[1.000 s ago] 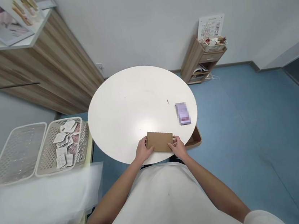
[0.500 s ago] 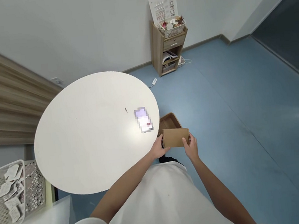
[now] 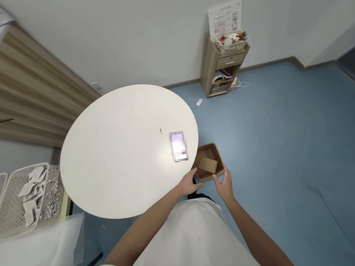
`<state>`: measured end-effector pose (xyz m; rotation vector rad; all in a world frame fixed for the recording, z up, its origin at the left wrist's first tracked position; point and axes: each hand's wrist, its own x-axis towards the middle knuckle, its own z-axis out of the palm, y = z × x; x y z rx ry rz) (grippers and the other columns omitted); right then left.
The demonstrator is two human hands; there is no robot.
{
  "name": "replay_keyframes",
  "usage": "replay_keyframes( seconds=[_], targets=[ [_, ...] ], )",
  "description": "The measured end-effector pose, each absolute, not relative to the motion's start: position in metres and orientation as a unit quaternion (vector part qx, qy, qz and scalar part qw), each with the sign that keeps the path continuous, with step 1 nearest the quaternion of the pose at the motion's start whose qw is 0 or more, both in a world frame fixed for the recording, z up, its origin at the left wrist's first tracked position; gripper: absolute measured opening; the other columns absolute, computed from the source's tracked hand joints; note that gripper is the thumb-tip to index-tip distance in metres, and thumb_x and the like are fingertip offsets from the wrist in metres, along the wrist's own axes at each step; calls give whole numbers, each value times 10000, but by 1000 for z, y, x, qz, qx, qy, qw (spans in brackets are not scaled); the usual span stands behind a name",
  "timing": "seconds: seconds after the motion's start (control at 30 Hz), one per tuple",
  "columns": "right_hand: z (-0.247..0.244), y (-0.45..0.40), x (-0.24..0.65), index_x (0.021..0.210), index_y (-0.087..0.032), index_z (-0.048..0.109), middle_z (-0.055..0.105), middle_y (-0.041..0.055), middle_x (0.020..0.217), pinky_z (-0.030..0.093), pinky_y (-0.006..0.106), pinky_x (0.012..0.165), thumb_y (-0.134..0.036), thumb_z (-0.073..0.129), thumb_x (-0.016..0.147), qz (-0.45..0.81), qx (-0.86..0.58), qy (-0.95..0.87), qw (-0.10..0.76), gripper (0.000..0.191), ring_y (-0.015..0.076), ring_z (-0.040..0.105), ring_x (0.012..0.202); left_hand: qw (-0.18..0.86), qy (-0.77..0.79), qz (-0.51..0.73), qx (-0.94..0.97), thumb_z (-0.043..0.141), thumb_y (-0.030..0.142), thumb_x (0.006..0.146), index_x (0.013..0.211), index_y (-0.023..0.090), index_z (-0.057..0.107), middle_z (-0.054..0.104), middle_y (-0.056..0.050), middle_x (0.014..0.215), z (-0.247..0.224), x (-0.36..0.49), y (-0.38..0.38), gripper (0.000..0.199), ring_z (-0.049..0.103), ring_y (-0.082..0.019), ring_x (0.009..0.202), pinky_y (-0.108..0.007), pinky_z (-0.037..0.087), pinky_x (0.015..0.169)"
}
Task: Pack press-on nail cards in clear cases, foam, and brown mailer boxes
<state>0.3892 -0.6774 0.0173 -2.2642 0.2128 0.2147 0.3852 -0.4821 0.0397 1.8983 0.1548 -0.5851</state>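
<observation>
A small brown cardboard box (image 3: pixel 207 164) lies tilted inside a larger open brown box (image 3: pixel 218 156), which is low beside the round table. My left hand (image 3: pixel 190 182) is at the table's near right edge, fingers apart, with nothing in it. Close to the open box's near right corner is my right hand (image 3: pixel 224 184), its thumb and fingers spread, also holding nothing. The small box is apart from both hands.
On the white round table (image 3: pixel 119 157) lies a blurred-out phone-like item (image 3: pixel 178 146) and a tiny dark object (image 3: pixel 161 131). White baskets (image 3: pixel 18 204) stand at left. A wooden cabinet (image 3: pixel 210 66) is against the wall, and a power strip (image 3: pixel 199 102) lies on the floor.
Both hands have let go of the small cardboard box, which has dropped into the open box below. My hands stay apart over it. The view has turned left.
</observation>
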Motion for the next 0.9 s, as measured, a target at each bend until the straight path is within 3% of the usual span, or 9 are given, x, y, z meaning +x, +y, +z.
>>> replay_keyframes(
  seconds=[0.2,0.47,0.73,0.9],
  targets=[
    [32,-625,406,1332,-198,212,401,106,1266,320,433,941,-422,386,808,82,-894,-87,433,596,241,345,1173,587,128,-187,777,599,381,691,1250,196,409,480,-115,1253,49,354,-448,619,480,-254,1118,-394,410,902],
    [55,-537,424,1236,-190,367,505,104,1113,362,442,892,-347,413,801,67,-871,-251,416,465,235,441,1045,572,242,-84,779,521,366,750,1139,185,501,573,-106,1113,68,306,-388,429,582,-195,922,-343,462,776],
    [81,-417,369,1183,-193,422,583,63,940,469,294,606,-345,408,806,229,-779,-387,436,407,147,549,719,559,356,62,746,505,368,751,1135,178,496,579,-98,1092,93,218,-285,428,588,-172,881,-305,454,761],
    [101,-331,317,1025,-204,551,618,45,873,466,277,636,-322,411,807,281,-719,-481,417,285,147,567,750,525,411,154,729,520,344,732,1087,176,529,599,-99,1051,98,146,-213,393,597,-185,839,-323,463,733]
  ],
)
